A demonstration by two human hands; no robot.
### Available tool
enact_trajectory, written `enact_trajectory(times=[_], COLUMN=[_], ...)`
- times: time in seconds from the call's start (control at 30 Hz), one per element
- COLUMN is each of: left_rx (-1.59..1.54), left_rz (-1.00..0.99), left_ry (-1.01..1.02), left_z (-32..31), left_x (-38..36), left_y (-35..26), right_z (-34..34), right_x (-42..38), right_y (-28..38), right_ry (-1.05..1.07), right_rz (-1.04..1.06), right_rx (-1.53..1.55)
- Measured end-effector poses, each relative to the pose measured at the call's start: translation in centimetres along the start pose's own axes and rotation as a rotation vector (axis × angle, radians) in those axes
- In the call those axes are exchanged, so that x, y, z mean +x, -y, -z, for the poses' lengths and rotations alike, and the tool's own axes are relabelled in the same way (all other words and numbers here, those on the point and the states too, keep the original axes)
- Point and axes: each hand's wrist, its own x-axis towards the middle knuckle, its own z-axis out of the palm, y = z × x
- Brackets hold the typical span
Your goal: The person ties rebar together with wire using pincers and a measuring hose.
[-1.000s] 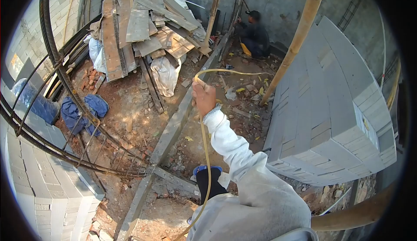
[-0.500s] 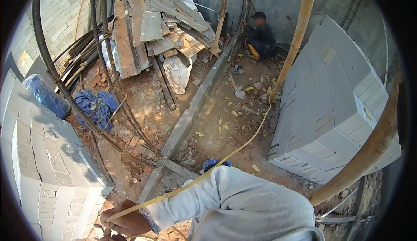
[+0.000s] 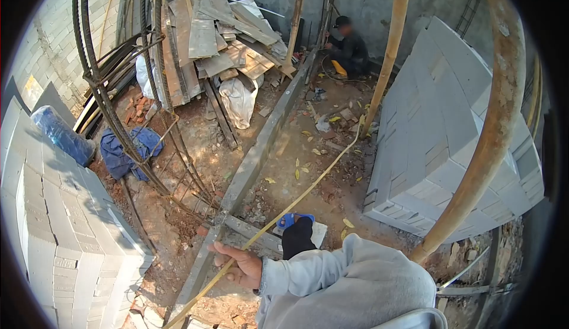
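My right hand (image 3: 242, 266), in a pale grey sleeve (image 3: 332, 267), reaches left across the lower middle of the view. A long, thin yellowish hose (image 3: 302, 197) passes through its loosely curled fingers, with the upper finger stretched out. From the hand, the hose runs up right to the foot of a bamboo pole (image 3: 388, 50) and down left out of view. My left hand is out of the picture. Beyond my arm, a blue sandal (image 3: 287, 219) and a dark trouser leg (image 3: 298, 238) show above a grey concrete beam.
Stacks of pale blocks stand at left (image 3: 65, 228) and right (image 3: 427, 127). Bent steel bars (image 3: 112, 106) rise on the left near a blue cloth (image 3: 121, 151). Planks (image 3: 204, 35) lie heaped behind. A person (image 3: 349, 47) crouches by the back wall. A thick bamboo pole (image 3: 483, 175) leans nearby.
My right hand has moved up and right along the hose, away from the lower left. The other fingers beside it have left the view. The hose is straighter, and more of the sandal shows.
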Motion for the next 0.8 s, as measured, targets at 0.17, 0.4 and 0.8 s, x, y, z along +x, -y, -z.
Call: enact_trajectory(times=[0.17,0.4,0.8], left_rx=[0.016,0.033,0.133], left_rz=[-0.014,-0.024,-0.002], left_ry=[0.022,0.012,-0.095], left_z=[0.1,1.2,8.1], left_x=[0.8,1.5,0.6], left_y=[0.5,1.4,4.8], right_z=[19.7,26.5,-4.6], right_x=[2.6,2.1,6.6], right_y=[16.0,28.1,-4.0], right_ry=[-0.67,-1.185,0.275], right_rz=[0.754,1.073,0.819], right_rx=[-0.01,-0.267,-1.028])
